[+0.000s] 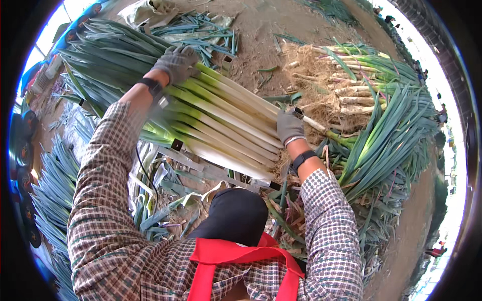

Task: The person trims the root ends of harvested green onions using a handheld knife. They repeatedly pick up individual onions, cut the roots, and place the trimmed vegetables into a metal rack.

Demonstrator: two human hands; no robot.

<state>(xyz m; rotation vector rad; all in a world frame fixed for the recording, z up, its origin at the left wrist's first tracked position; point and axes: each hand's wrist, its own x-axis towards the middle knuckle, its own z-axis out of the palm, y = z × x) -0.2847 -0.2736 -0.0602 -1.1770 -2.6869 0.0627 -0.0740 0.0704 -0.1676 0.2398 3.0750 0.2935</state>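
A row of cleaned Welsh onions (233,124) lies side by side across a low metal frame (203,165), white shanks towards the right and green leaves (109,60) spread to the upper left. Across the pale-green part of the shanks lies my left hand (176,64) in a grey knit glove, its fingers curled over the far side of the row. My right hand (290,126), gloved alike, grips the shanks near the root end at the far right corner. Its fingertips are partly hidden. Just right of it an untrimmed onion stalk (316,123) slants down towards the pile.
At right is a heap of untrimmed onions with dry roots (320,86) and long leaves (391,139). Cut leaves (196,34) lie on the soil beyond the frame. More leafy onions (56,195) stand at left. A thin black cable (147,173) hangs by my left arm.
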